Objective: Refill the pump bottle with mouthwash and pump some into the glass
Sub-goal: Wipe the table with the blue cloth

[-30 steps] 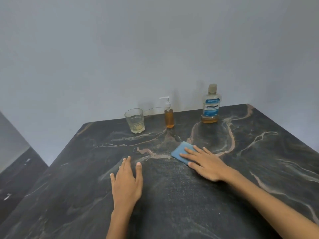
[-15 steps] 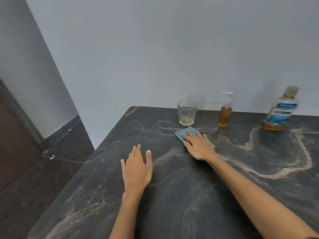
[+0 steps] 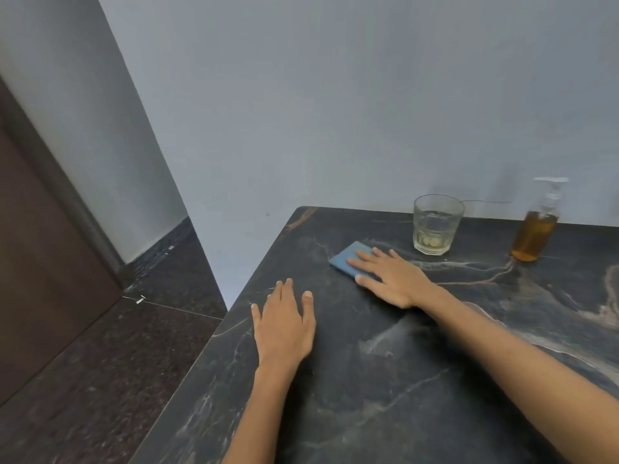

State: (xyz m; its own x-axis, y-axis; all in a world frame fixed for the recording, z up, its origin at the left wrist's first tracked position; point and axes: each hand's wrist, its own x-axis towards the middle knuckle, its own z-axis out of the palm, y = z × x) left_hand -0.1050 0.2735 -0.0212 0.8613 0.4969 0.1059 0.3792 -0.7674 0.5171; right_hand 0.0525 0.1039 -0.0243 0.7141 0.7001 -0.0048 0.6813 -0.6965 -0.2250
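A clear glass (image 3: 437,224) with a little pale liquid stands at the back of the dark marble table (image 3: 385,380). To its right is the pump bottle (image 3: 537,227), amber liquid inside, white pump on top. My right hand (image 3: 390,277) lies flat with straight fingers pressing a blue cloth (image 3: 350,259) onto the table, in front and left of the glass. My left hand (image 3: 284,321) rests flat on the table near its left edge, holding nothing. The mouthwash bottle is out of view.
The table's left edge (image 3: 214,336) drops to a dark speckled floor (image 3: 100,380). A grey wall runs behind the table, and a dark brown door (image 3: 40,246) stands at the far left.
My right hand has slid the blue cloth leftward across the table, past the pump bottle and glass. The view has swung left, so the mouthwash bottle has left the frame. My left hand stays flat.
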